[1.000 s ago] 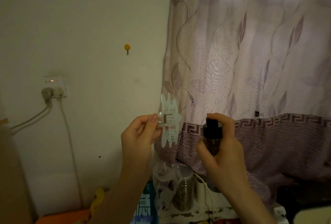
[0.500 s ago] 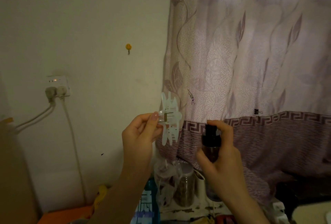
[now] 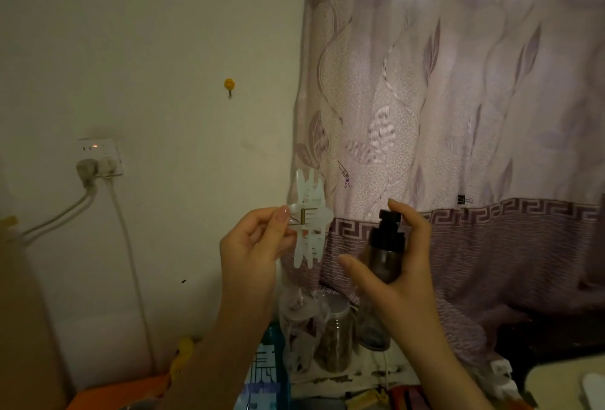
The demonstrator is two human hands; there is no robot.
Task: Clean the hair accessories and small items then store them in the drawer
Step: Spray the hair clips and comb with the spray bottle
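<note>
The curtain (image 3: pixel 458 115) is filling the right side of the view and serves as the landmark here. The wall (image 3: pixel 147 49) is running off to its left, w/ a socket (image 3: pixel 98 156) carrying two plugs well left of the curtain edge and a small yellow hook (image 3: pixel 229 84) higher up, nearer that edge. Below the curtain's patterned band, jars (image 3: pixel 334 331) and other clutter are standing on what looks like a table, too dim to sort out.

In front of the curtain's lower left edge, the left hand (image 3: pixel 252 246) is pinching a pale see-through hair clip (image 3: pixel 309 219) by its lever end btwn thumb and fingertips, holding it upright w/ the teeth pointing up and down. Just right of the clip, in front of the patterned band, the right hand (image 3: pixel 402 265) is wrapping round a dark spray bottle (image 3: pixel 384 249); its index finger is hanging straight above the black pump head, apparently not touching it, nozzle facing approx toward the clip.

Step in hand, prob.: the cleaning stage, spraying the clip. Next move calls for pressing the pump down while keeping the nozzle aimed at the clip, then wiping it. No drawer is showing, so storing looks a long way off.
</note>
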